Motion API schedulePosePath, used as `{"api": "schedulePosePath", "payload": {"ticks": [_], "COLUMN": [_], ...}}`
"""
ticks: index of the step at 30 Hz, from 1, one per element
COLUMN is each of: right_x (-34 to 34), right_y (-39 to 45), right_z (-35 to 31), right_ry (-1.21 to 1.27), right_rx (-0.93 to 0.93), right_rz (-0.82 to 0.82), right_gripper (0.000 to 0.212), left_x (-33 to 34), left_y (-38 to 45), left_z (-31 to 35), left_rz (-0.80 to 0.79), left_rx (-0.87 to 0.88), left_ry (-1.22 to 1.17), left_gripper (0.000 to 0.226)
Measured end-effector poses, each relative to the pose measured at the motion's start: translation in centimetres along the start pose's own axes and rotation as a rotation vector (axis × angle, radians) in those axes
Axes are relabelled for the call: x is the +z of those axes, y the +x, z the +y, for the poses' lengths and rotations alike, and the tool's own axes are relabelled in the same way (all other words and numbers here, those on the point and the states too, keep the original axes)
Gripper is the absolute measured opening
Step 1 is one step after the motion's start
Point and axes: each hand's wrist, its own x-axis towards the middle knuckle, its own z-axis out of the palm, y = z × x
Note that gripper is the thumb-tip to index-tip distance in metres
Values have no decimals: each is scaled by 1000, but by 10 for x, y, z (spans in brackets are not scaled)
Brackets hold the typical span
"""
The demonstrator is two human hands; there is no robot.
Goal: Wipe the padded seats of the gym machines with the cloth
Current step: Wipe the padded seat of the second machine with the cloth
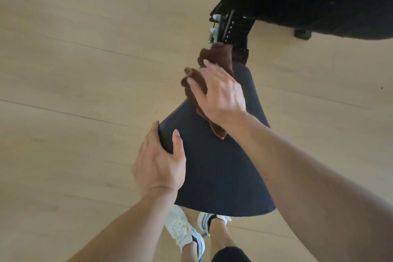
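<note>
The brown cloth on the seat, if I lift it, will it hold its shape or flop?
Probably flop: the brown cloth lies bunched and creased under the right hand. Likely light, since a corner overhangs the padded seat without sliding off.

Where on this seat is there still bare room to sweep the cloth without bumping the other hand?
The wide near half of the seat lies bare, between the left hand on its left edge and the right forearm. The narrow far end is crowded: the right hand presses the brown cloth there, close to the black post.
</note>
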Motion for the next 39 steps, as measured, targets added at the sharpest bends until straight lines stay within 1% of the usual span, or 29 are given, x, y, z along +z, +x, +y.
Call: {"api": "schedulePosePath", "payload": {"ticks": [1, 2, 4, 7, 8, 9, 11, 12, 13, 15, 18, 20, 23, 25, 27, 29, 31, 35, 37, 39], "right_x": [2, 3, 6, 13, 16, 20, 26, 29, 30, 29, 28, 28, 16, 4, -10, -26, -42, -69, -81, -91], "right_y": [10, 22, 42, 53, 50, 44, 28, 17, 6, -18, -63, -103, -158, -184, -201, -212, -222, -237, -241, -238], "right_z": [-8, -16, -28, -49, -58, -67, -85, -93, -100, -113, -128, -130, -115, -102, -88, -73, -57, -25, -11, -5], "right_ry": [-48, -97, -261, -452, -470, -466, -407, -366, -331, -280, -252, -247, -201, -177, -165, -157, -139, -63, 80, 323], "right_rx": [-9, 29, 58, -47, -81, -106, -133, -141, -151, -195, -269, -329, -351, -309, -228, -86, 68, 368, 574, 756], "right_rz": [-163, -310, -512, -678, -719, -755, -782, -780, -775, -757, -747, -747, -672, -628, -575, -490, -372, -122, -13, 91], "right_gripper": [36, 40, 47, 34, 32, 32, 36, 39, 41, 43, 47, 46, 40, 46, 53, 56, 57, 53, 50, 49], "left_x": [-1, -1, 0, 0, -1, -5, -12, -15, -20, -31, -42, -45, -47, -47, -47, -45, -39, -18, -9, -3], "left_y": [1, 2, 2, 1, 3, 6, 16, 18, 16, 6, -13, -19, -21, -17, -13, -9, -6, -4, -9, -13], "left_z": [2, 2, -1, -7, -9, -11, -23, -38, -56, -96, -138, -149, -135, -113, -87, -61, -35, -1, 2, 2], "left_rz": [3, 8, 33, 101, 131, 147, 117, 88, 68, 62, 49, 28, -27, -34, -26, -23, -35, -65, -31, 20], "left_rx": [4, 7, 2, -22, -72, -163, -403, -497, -544, -555, -515, -473, -333, -241, -136, 11, 108, 141, 192, 226], "left_ry": [-1, -3, -56, -311, -419, -525, -692, -700, -669, -558, -444, -387, -376, -413, -416, -401, -366, -216, -62, 40], "left_gripper": [61, 61, 62, 62, 58, 54, 49, 49, 50, 51, 49, 49, 50, 49, 48, 51, 54, 61, 63, 63]}}
